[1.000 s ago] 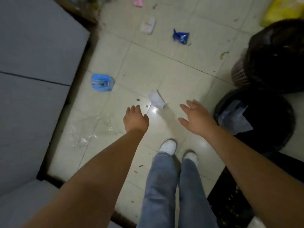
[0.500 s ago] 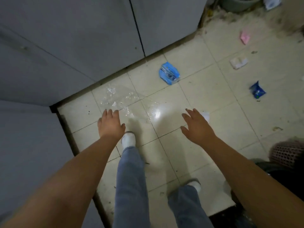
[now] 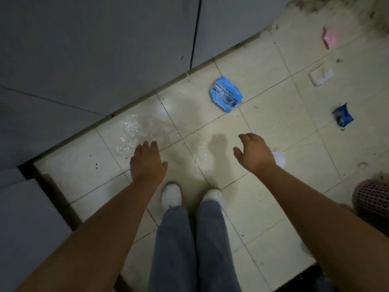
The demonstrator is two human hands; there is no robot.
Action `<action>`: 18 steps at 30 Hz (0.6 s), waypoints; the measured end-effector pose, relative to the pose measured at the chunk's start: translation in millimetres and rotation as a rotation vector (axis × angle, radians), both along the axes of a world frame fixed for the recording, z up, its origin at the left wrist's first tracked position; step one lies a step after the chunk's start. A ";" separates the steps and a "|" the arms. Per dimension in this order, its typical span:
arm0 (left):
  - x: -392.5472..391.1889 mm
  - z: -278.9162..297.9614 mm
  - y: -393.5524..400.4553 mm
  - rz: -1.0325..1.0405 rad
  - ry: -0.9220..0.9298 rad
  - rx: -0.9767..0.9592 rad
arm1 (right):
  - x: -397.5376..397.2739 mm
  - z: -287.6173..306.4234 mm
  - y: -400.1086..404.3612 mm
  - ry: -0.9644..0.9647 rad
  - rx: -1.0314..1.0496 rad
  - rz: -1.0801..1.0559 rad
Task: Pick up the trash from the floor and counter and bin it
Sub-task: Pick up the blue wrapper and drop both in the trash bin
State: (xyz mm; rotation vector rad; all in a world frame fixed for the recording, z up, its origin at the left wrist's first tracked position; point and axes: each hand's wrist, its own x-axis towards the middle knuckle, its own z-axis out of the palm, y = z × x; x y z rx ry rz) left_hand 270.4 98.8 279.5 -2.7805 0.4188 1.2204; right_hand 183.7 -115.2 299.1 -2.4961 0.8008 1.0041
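Trash lies scattered on the pale tiled floor. A crumpled clear plastic sheet (image 3: pixel 137 133) spreads in front of my feet, by the cabinet base. My left hand (image 3: pixel 147 162) hovers over its near edge, empty, fingers apart. My right hand (image 3: pixel 253 153) is empty too, fingers spread, partly covering a white crumpled paper (image 3: pixel 279 158). A light blue packet (image 3: pixel 225 94) lies further ahead. To the right are a dark blue wrapper (image 3: pixel 342 117), a white scrap (image 3: pixel 320 76) and a pink scrap (image 3: pixel 330 37).
Grey cabinet doors (image 3: pixel 105 49) close off the left and far side. A pink mesh bin (image 3: pixel 372 199) shows at the right edge. My white shoes (image 3: pixel 171 196) stand on the tiles. Dirt gathers in the far right corner (image 3: pixel 336 9).
My view has turned left, from the black bins to the cabinet corner. I have stepped closer to the clear plastic, and both empty hands have reached lower toward the floor.
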 end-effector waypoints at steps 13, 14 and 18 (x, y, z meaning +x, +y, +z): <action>14.5 -283.5 -11.8 -0.053 -0.042 0.017 | 83.1 -275.1 -28.3 -0.122 -0.278 0.076; 11.7 -297.9 -10.1 -0.024 -0.051 -0.016 | 88.8 -289.5 -31.4 -0.164 -0.293 0.079; 9.2 -331.0 -6.3 -0.034 -0.116 -0.161 | 114.0 -328.7 -47.3 -0.251 -0.359 -0.012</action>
